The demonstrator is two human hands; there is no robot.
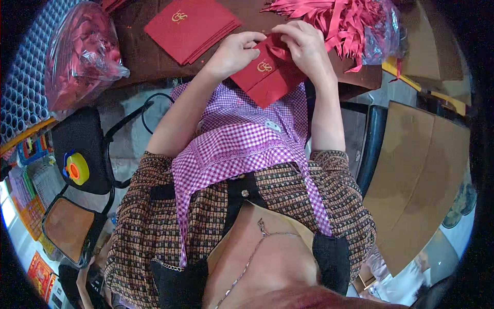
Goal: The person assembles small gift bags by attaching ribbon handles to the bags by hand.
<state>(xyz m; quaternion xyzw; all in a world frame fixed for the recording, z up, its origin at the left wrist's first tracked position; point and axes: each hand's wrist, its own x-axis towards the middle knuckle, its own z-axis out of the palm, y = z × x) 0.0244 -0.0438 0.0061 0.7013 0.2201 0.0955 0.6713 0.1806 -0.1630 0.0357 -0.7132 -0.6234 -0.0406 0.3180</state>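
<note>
A flat red folded-paper piece (267,92) with a gold emblem and a crease across it leans over the table's near edge, above my lap. My left hand (234,55) is closed at its upper left edge, thumb and forefinger together. At its top, my right hand (307,49) has its fingers bent and pinched on a red ribbon-like strip (279,50) lying against the paper. The right fingertips are partly hidden. Farther left lies a stack of matching red pieces (190,28). A heap of loose red ribbons (339,23) is just beyond my right hand.
The table has a dark brown cover (136,31). A clear bag of red pieces (85,56) stands at left, beside a rack of round tubes (23,87). A chair with a yellow tape roll (78,169) is lower left; cardboard (406,180) stands at right.
</note>
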